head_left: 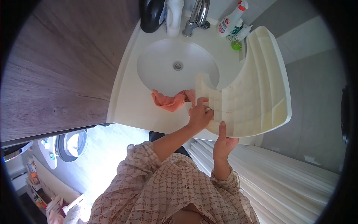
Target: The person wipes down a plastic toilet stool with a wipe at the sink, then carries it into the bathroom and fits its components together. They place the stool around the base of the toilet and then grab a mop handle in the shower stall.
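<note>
A large cream plastic panel [257, 95], curved with a rounded cut-out and ribbed on its upper face, is held tilted over the right side of the washbasin counter. My right hand [223, 147] grips its near edge, thumb on top and the other fingers partly hidden beneath. At the panel's narrow left end, my left hand [201, 115] is closed with bent fingers against the ribbed face; its fingertips are partly hidden. Just left of that hand, a crumpled coral cloth [169, 101] lies over the sink's front rim, touching neither palm.
The white oval sink [153, 56] has a chrome tap [195, 18] behind it. Dark [152, 15] and white bottles [174, 16] stand back left. A spray bottle [231, 20] and smaller bottles stand back right. A wooden panel [67, 67] borders the left; a white curtain [268, 168] hangs lower right.
</note>
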`<state>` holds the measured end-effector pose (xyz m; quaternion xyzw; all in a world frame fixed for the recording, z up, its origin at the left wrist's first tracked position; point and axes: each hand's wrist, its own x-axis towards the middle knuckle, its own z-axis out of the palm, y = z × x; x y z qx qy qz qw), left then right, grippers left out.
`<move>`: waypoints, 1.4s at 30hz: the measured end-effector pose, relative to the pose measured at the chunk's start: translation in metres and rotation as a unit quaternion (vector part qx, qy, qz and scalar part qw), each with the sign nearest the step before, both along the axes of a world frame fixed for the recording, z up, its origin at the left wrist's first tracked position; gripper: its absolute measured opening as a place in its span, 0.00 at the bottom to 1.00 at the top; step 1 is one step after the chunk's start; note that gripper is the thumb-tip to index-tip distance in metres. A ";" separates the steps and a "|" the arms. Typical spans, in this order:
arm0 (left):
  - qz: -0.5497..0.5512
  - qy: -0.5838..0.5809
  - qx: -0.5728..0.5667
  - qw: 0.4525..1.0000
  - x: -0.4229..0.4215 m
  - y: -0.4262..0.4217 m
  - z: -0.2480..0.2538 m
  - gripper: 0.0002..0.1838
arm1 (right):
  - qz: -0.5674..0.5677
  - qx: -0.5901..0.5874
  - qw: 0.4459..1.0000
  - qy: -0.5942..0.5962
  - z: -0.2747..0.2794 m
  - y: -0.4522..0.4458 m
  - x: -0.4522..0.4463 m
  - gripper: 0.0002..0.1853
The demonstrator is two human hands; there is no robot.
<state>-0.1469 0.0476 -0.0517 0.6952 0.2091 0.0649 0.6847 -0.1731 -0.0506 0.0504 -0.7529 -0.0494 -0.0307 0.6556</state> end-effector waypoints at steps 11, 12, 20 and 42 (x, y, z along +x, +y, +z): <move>0.042 -0.106 -0.124 0.986 -0.017 0.046 -0.022 0.21 | -0.008 0.011 1.000 -0.010 0.006 0.002 0.010 0.10; 0.044 -0.110 -0.109 0.987 -0.015 0.047 -0.018 0.20 | -0.007 0.007 1.000 -0.009 0.006 0.001 0.010 0.10; -0.049 -0.189 0.102 0.975 -0.003 0.064 -0.003 0.13 | -0.006 0.032 0.999 0.003 0.002 -0.002 0.011 0.11; -0.022 0.028 -0.284 0.958 -0.018 0.044 0.004 0.29 | -0.020 0.035 0.999 -0.001 0.003 0.002 0.015 0.12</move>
